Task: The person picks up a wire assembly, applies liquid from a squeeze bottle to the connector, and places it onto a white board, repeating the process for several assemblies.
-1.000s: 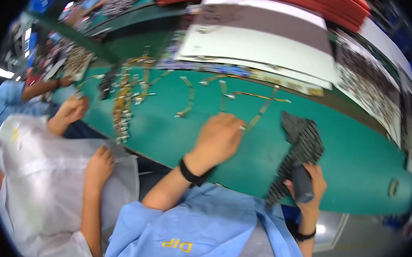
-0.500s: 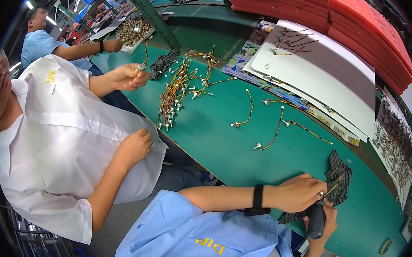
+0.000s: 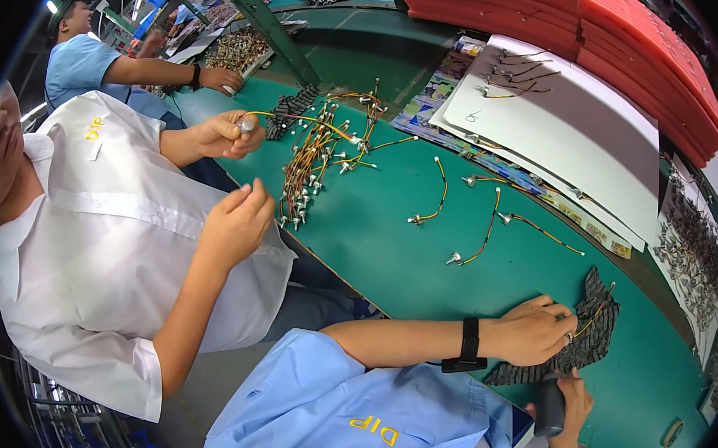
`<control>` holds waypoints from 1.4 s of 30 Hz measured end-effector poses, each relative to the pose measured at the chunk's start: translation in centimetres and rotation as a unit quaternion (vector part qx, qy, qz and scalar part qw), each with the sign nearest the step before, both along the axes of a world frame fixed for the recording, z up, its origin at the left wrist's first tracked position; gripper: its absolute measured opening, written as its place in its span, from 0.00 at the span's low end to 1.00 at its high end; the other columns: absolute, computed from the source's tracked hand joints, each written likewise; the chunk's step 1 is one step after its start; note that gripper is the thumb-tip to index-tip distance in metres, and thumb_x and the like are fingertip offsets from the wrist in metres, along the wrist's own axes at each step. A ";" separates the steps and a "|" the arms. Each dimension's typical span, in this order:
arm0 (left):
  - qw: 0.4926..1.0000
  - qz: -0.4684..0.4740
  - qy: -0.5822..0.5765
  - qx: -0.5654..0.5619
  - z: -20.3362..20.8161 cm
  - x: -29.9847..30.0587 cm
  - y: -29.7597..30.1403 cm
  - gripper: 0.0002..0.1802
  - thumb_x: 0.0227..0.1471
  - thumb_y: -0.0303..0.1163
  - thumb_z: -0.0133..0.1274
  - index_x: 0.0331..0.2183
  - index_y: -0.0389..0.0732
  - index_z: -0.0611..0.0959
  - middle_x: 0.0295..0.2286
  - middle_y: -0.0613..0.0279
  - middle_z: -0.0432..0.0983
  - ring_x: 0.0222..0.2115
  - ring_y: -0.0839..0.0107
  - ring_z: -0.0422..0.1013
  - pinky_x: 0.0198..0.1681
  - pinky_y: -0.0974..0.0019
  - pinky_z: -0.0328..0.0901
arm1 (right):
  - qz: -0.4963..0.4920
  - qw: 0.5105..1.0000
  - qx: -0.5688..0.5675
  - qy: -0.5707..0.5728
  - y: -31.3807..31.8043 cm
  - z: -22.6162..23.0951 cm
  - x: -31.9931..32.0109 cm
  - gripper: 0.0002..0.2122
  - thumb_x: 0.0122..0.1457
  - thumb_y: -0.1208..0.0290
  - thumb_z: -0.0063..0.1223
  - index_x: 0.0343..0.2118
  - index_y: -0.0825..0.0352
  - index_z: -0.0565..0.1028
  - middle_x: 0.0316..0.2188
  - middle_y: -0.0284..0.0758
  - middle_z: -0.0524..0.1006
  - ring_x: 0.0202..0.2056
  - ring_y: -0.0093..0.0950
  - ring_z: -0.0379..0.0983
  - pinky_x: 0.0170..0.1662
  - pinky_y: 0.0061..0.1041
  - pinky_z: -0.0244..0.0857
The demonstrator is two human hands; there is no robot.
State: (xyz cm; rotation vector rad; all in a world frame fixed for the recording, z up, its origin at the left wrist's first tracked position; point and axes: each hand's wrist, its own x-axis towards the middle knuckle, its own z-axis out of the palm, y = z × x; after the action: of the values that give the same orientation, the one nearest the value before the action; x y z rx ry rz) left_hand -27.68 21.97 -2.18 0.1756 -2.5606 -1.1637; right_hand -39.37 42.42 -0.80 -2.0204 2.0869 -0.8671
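My left hand (image 3: 535, 329) pinches a small silver potentiometer (image 3: 569, 337) between fingertips; its thin yellow-and-dark wire lead (image 3: 594, 317) runs up over a grey-and-black striped cloth (image 3: 590, 344). Below it, my right hand (image 3: 575, 406) is wrapped round a black cylinder-shaped tool (image 3: 550, 408), held apart from the potentiometer at the table's near edge. What its working end looks like is hidden. Several wired potentiometers lie loose ahead of my left hand, one of them (image 3: 455, 257) the nearest.
Beside me on the left, a co-worker in white holds a wired part (image 3: 248, 125) over a heap of wired potentiometers (image 3: 304, 170). White sheets (image 3: 556, 138) lie at the far side, below stacked red foam (image 3: 637, 60). A tape roll (image 3: 672, 432) sits at the right.
My right hand has lowered the black tool away from the potentiometer in my left hand. The white-shirted co-worker's nearer hand has risen, and the wire they hold now stretches towards the heap.
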 end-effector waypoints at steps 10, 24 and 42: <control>0.992 0.007 0.056 0.114 1.0 0.6 -1.1 0.06 0.56 0.28 0.45 0.37 0.40 0.74 0.39 0.57 0.72 0.44 0.61 0.67 0.48 0.58 0.58 | -0.102 0.956 -0.167 -0.220 -0.6 -2.1 -1.0 0.33 0.48 0.41 0.61 0.45 0.65 0.66 0.32 0.37 0.70 0.38 0.36 0.70 0.57 0.50 0.56; 0.897 -0.003 0.196 0.397 1.8 -1.5 -3.3 0.10 0.53 0.24 0.53 0.39 0.36 0.77 0.30 0.60 0.73 0.30 0.72 0.70 0.34 0.67 0.66 | -0.122 0.831 -0.414 -0.350 -11.3 2.3 -2.6 0.34 0.47 0.35 0.56 0.43 0.64 0.65 0.27 0.33 0.65 0.31 0.28 0.62 0.48 0.41 0.57; 0.835 0.032 0.145 0.529 -0.5 -1.2 -3.3 0.14 0.47 0.12 0.55 0.40 0.29 0.78 0.35 0.51 0.76 0.35 0.66 0.71 0.39 0.65 0.66 | 0.105 0.772 -0.315 -0.542 -12.7 1.3 -3.2 0.35 0.38 0.56 0.75 0.45 0.65 0.63 0.28 0.34 0.68 0.30 0.28 0.67 0.54 0.53 0.63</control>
State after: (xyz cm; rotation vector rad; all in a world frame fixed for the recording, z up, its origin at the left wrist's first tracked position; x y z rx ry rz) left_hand -28.85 18.63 -2.66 0.2899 -1.3865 -2.2343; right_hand -42.57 29.75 0.54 -1.2313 0.9362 -2.1722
